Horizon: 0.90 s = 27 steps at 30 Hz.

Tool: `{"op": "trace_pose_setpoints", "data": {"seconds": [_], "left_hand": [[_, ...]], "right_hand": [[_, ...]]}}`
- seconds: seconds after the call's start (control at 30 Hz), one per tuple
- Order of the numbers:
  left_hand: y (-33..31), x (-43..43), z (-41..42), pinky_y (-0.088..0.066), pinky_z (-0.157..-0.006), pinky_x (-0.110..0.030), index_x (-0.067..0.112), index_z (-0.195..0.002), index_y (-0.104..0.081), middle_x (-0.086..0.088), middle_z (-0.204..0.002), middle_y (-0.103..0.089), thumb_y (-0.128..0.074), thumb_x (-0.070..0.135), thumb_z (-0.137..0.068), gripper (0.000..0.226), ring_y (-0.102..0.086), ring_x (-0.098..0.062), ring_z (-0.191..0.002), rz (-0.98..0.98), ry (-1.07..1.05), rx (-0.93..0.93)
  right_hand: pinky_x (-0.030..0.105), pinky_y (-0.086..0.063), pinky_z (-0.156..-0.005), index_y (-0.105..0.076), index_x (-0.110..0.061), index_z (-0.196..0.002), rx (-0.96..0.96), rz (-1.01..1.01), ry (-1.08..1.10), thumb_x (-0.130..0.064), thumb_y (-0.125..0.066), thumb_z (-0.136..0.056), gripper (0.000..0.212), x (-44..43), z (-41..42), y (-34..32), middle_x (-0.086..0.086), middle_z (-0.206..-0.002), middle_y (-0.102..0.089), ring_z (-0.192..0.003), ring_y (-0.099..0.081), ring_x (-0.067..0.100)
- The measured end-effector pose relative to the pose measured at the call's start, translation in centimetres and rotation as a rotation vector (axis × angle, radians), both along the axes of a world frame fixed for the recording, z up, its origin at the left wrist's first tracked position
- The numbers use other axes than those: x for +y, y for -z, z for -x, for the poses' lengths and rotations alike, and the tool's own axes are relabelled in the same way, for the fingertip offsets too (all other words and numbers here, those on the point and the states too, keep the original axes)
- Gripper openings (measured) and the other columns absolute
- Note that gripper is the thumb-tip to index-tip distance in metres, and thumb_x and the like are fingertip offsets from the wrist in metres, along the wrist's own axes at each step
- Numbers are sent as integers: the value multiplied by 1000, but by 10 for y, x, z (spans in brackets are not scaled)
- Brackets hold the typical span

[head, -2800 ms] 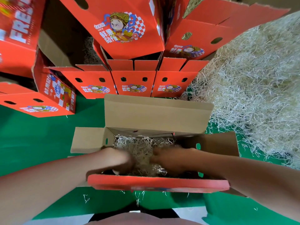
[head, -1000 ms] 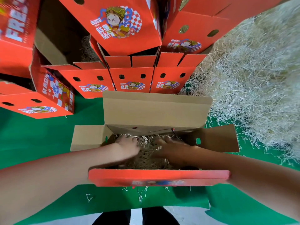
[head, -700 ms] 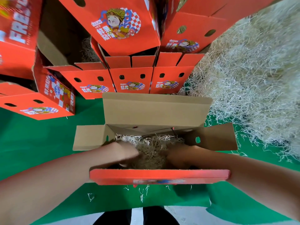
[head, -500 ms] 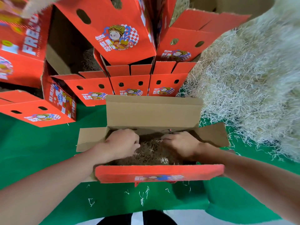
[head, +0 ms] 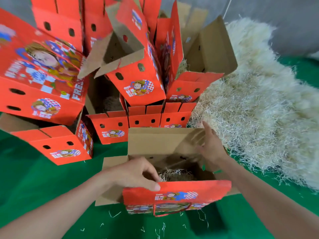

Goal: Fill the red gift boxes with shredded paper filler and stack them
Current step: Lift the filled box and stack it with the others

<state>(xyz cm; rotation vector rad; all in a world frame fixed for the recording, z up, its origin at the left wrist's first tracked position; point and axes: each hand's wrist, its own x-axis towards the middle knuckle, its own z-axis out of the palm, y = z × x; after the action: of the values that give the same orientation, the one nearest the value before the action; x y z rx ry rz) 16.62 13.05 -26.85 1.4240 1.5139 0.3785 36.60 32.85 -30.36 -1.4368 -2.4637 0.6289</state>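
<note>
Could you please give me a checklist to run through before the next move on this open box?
1. Flaps of the open box are spread and the opening is uncovered: ok.
2. The left hand grips the near red flap and steadies the box: ok.
3. The right hand is open and holds nothing: ok.
4. Some shredded filler lies in the bottom; whether it is enough: cannot tell.
5. The filler pile lies right beside the box, on the person's right: ok.
6. A free spot on the stacked boxes: cannot tell.
</note>
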Motion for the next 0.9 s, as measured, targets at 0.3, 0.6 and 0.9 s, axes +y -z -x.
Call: {"op": "trace_pose_setpoints", "data": {"seconds": [0.3, 0.6, 0.9], "left_hand": [[1, -13, -10, -35, -59, -12, 24, -68, -63, 16, -70, -60, -69, 33, -78, 14, -52, 1, -65, -227, -23, 433], [7, -26, 11, -42, -70, -28, 39, -99, -67, 16, -105, -38, -60, 56, -80, 26, -48, -6, -90, -358, -289, 945], [11, -12, 10, -14, -97, -16, 29, -124, -57, 13, -149, -32, -44, 41, -96, 33, -29, -4, -135, -253, -387, 736]], "right_hand": [[18, -34, -45, -43, -21, -74, 34, -111, -34, -7, -67, -75, 29, -2, 9, 1, -4, -65, -57, -56, -54, 11], [29, -45, -78, -51, -23, -95, 63, 145, -564, -30, -51, -94, 7, -2, 25, -24, -7, -93, -61, -87, -58, 11], [28, -15, -111, -48, -25, -133, -243, 69, -773, -31, -45, -97, 37, -4, -3, -25, 5, -153, -21, -140, -20, 16]]}}
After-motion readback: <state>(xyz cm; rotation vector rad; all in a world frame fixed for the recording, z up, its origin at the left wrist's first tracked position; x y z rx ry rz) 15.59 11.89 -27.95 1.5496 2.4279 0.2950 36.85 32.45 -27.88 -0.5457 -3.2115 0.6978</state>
